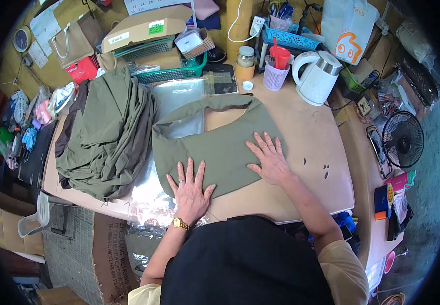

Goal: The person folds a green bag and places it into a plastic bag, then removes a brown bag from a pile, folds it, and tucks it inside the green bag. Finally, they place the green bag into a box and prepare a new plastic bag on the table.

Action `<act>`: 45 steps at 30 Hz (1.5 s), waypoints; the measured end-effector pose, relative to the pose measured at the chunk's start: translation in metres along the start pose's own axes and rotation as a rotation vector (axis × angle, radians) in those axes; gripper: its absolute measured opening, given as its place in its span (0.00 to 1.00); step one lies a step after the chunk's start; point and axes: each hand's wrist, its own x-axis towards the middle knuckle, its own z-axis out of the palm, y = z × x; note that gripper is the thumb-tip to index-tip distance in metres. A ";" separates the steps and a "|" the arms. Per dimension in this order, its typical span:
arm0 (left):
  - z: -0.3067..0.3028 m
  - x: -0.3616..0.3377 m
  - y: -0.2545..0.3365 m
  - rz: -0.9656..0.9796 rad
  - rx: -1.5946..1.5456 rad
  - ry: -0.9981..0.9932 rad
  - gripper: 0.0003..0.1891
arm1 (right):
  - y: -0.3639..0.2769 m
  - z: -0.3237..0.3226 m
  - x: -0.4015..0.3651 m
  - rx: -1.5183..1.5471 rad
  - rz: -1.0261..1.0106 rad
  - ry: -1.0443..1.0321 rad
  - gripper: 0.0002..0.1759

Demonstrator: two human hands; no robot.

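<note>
An olive-green fabric bag (215, 147) lies flat on the table, its wide strap looped toward the back. My left hand (190, 189) rests on the bag's lower left part, fingers spread, a ring on one finger and a gold watch on the wrist. On the bag's right side lies my right hand (269, 158), palm down with its fingers apart. Neither hand grips anything. Clear plastic sheeting (151, 188) runs beside and partly beneath the bag. Left of it is a large heap of olive-green fabric (105, 127) with some dark brown pieces.
Along the back of the brown table (316, 137) stand a green basket (174, 73), a jar (246, 56), a lilac cup (275, 77) and a white kettle (315, 79). A black fan (402, 139) is at the right. A white stool (36, 216) stands at the lower left.
</note>
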 end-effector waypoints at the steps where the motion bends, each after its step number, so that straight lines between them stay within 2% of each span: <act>1: -0.002 -0.001 -0.001 -0.003 -0.003 0.001 0.38 | 0.003 0.002 0.002 0.052 0.018 -0.031 0.40; 7: -0.023 -0.056 -0.018 0.053 -0.021 -0.188 0.36 | -0.036 -0.011 -0.065 -0.020 0.053 -0.174 0.44; 11: -0.016 -0.060 -0.022 0.041 0.030 -0.184 0.36 | -0.047 -0.014 -0.075 0.036 0.109 -0.171 0.42; 13: -0.027 -0.055 -0.019 0.078 0.017 -0.127 0.30 | -0.047 -0.019 -0.070 0.035 0.115 -0.167 0.41; 15: -0.048 -0.034 -0.017 0.047 -0.067 -0.181 0.26 | -0.039 -0.037 -0.055 0.063 0.051 -0.217 0.32; 16: -0.060 -0.021 -0.015 0.012 -0.150 -0.252 0.23 | -0.037 -0.049 -0.036 0.198 0.114 -0.214 0.26; 17: -0.068 -0.002 -0.005 0.012 -0.133 -0.109 0.19 | -0.039 -0.058 -0.008 0.333 0.175 -0.205 0.20; 19: -0.063 0.040 0.003 0.012 -0.154 0.129 0.15 | -0.051 -0.045 0.037 0.409 0.045 0.224 0.11; 20: -0.041 0.058 -0.003 0.009 -0.193 0.221 0.15 | -0.053 -0.033 0.057 0.462 0.052 0.191 0.10; 21: -0.021 0.070 -0.012 0.005 -0.190 0.225 0.15 | -0.051 -0.016 0.072 0.516 0.053 0.161 0.09; 22: -0.002 0.082 -0.027 -0.026 -0.211 0.378 0.14 | -0.038 0.013 0.081 0.520 0.043 0.164 0.09; 23: 0.011 0.087 -0.041 -0.059 -0.231 0.525 0.13 | -0.018 0.047 0.086 0.461 0.059 0.428 0.10; 24: 0.021 0.086 -0.056 -0.107 -0.253 0.543 0.12 | -0.004 0.064 0.089 0.397 0.077 0.690 0.11; 25: 0.021 0.083 -0.064 -0.153 -0.275 0.560 0.12 | 0.001 0.063 0.085 0.404 0.073 0.687 0.11; 27: 0.019 0.083 -0.069 -0.162 -0.308 0.586 0.11 | 0.007 0.060 0.070 0.496 0.270 0.634 0.13; 29: 0.018 0.076 -0.071 -0.193 -0.420 0.551 0.10 | 0.004 0.059 0.065 0.529 0.308 0.624 0.13; 30: 0.019 0.077 -0.071 -0.208 -0.474 0.606 0.09 | 0.004 0.059 0.066 0.554 0.344 0.632 0.14; 31: 0.020 0.074 -0.070 -0.214 -0.470 0.605 0.09 | 0.006 0.062 0.065 0.559 0.342 0.626 0.14; 33: 0.018 0.070 -0.067 -0.336 -0.795 0.658 0.13 | 0.010 0.065 0.066 0.732 0.262 0.678 0.17; 34: 0.019 0.068 -0.073 -0.183 -0.395 0.793 0.19 | 0.008 0.055 0.067 0.450 0.148 0.728 0.21; 35: 0.021 0.070 -0.074 -0.189 -0.393 0.796 0.19 | 0.005 0.044 0.070 0.453 0.142 0.726 0.21; 37: 0.008 0.074 -0.064 -0.259 -0.214 1.049 0.24 | -0.006 0.026 0.075 -0.036 0.327 0.857 0.22; 38: -0.005 0.078 -0.058 -0.341 -0.055 1.060 0.20 | -0.008 0.021 0.080 0.044 0.404 0.835 0.20; 39: 0.005 0.077 -0.069 -0.344 -0.055 1.057 0.20 | -0.001 0.029 0.080 0.044 0.404 0.832 0.20; 41: 0.033 0.073 -0.097 -0.337 -0.481 0.848 0.14 | 0.027 0.050 0.072 0.080 0.346 0.606 0.16; 42: 0.025 0.073 -0.090 -0.406 -0.654 0.893 0.06 | 0.033 0.050 0.070 0.079 0.345 0.605 0.16; 45: 0.030 0.071 -0.090 -0.396 -0.815 0.975 0.04 | 0.044 0.054 0.062 0.169 0.440 0.670 0.12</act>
